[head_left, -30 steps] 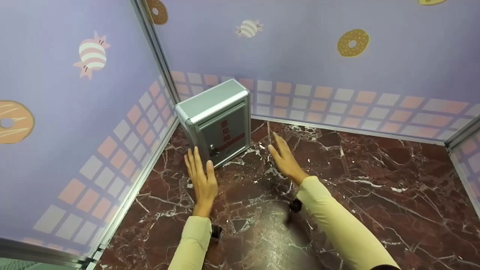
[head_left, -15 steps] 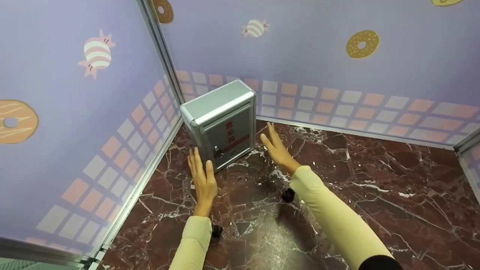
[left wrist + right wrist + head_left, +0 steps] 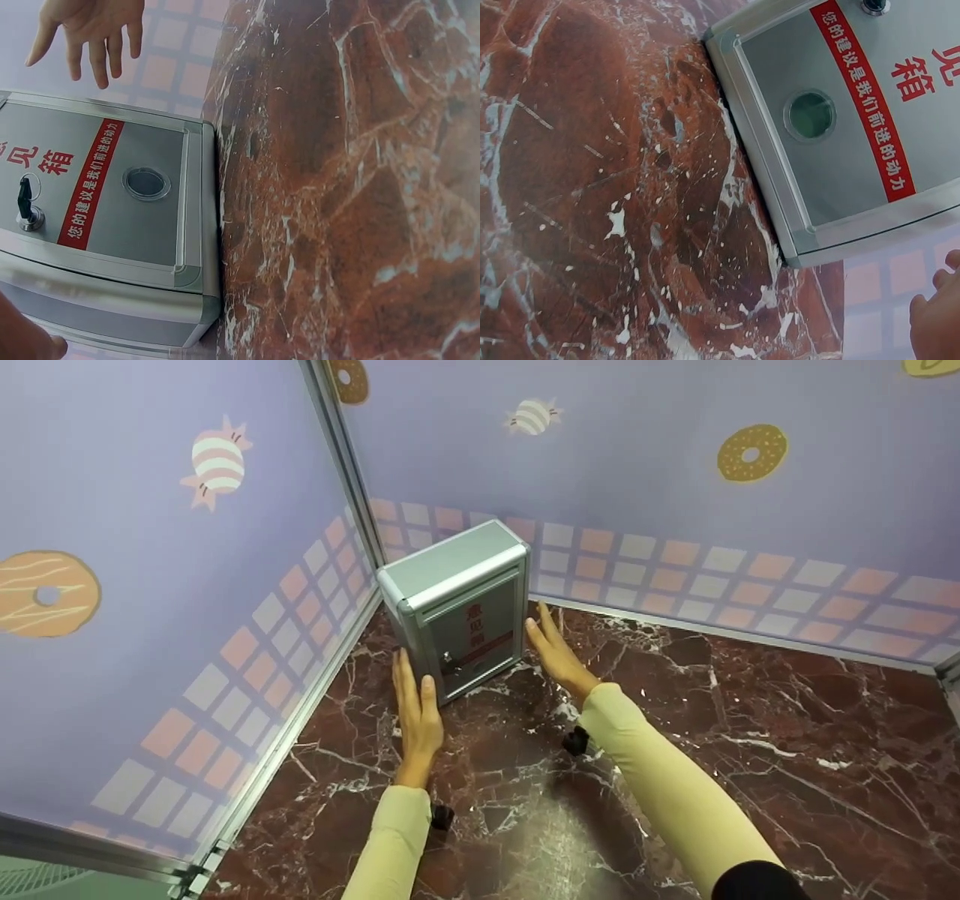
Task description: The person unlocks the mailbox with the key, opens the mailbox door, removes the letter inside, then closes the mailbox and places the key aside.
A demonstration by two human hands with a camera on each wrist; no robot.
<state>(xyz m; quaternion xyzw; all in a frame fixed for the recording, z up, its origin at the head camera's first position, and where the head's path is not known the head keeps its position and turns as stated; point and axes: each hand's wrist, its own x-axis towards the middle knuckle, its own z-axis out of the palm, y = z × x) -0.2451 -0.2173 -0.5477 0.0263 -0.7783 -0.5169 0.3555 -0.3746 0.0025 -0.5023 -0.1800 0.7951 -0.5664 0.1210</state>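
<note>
A silver metal suggestion box (image 3: 472,622) stands upright on the floor in the corner, with red characters on its front panel. A small key (image 3: 26,195) sits in its lock, and a round window (image 3: 810,115) shows low on the panel. My left hand (image 3: 420,720) lies along the box's lower left side, fingers straight; whether it touches the metal cannot be told. Just off the box's right side, my right hand (image 3: 561,656) is held with its fingers extended and palm facing the box. Neither hand grips anything.
The dark red marble floor (image 3: 750,750) spreads in front and to the right. Purple panel walls (image 3: 615,457) with donut and candy prints meet behind the box at a metal corner post (image 3: 345,457). A metal rail (image 3: 292,727) edges the left wall.
My right hand has come left, closer to the box's right side. My left hand has moved slightly up along the left side. The view has shifted a little left; the box stays in its corner.
</note>
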